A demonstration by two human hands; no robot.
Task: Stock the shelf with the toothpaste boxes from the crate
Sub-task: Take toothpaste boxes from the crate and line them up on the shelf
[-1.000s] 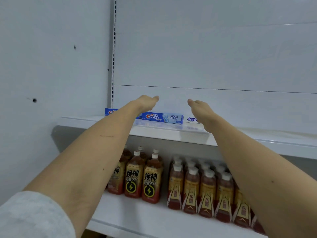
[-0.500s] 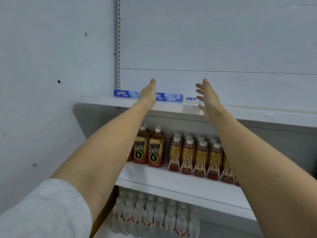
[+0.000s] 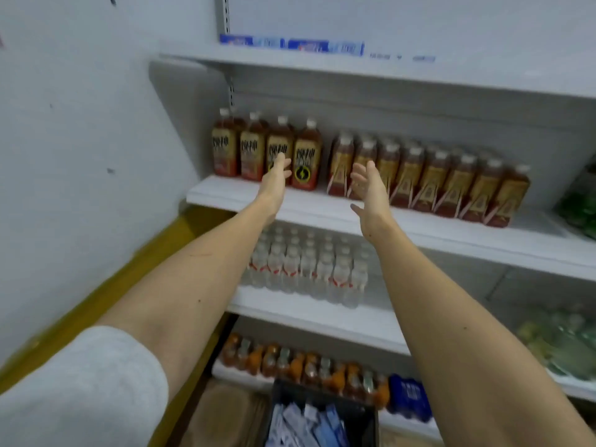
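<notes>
From the head view, my left hand [image 3: 274, 185] and right hand [image 3: 371, 191] hang in the air in front of the drink bottles [image 3: 419, 175], fingers spread loose, palms facing each other, nothing in either. On the top shelf [image 3: 354, 71] a short row of toothpaste boxes [image 3: 292, 45] lies at the left end; the rest of it looks bare. The crate [image 3: 364, 414] at the bottom holds plenty more boxes, so I judge the stocking barely begun
</notes>
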